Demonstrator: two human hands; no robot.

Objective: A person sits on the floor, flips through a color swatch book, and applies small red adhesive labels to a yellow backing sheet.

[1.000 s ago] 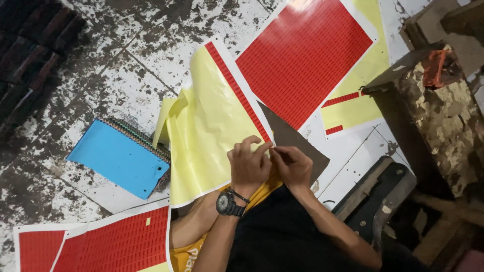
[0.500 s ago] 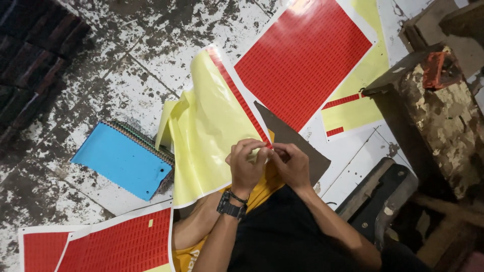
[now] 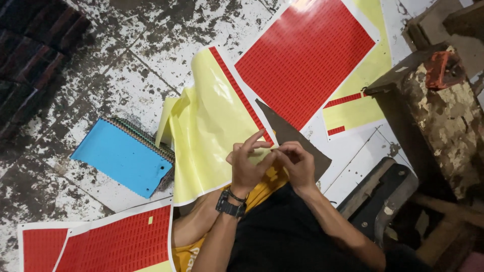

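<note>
Two hands are meeting over our lap: our left hand [image 3: 247,166] and right hand [image 3: 298,165] are pinching fingertips together at the lower edge of the yellow backing sheet [image 3: 212,126]. Whether a sticker is sitting between them, we cannot tell. We are judging that sheet as light, thin, floppy and slick, best pinched at an edge or corner. Beyond it, the blue spiral notebook [image 3: 121,156] and the big red sticker sheet [image 3: 307,55] are lying on the stained floor [image 3: 126,60].

Left hand [image 3: 248,166] and right hand [image 3: 298,163] meeting fingertip to fingertip over a yellow backing sheet [image 3: 212,126] edged with a red strip [image 3: 241,95]; blue spiral notebook [image 3: 123,157] beside it on the stained floor [image 3: 101,60].
</note>
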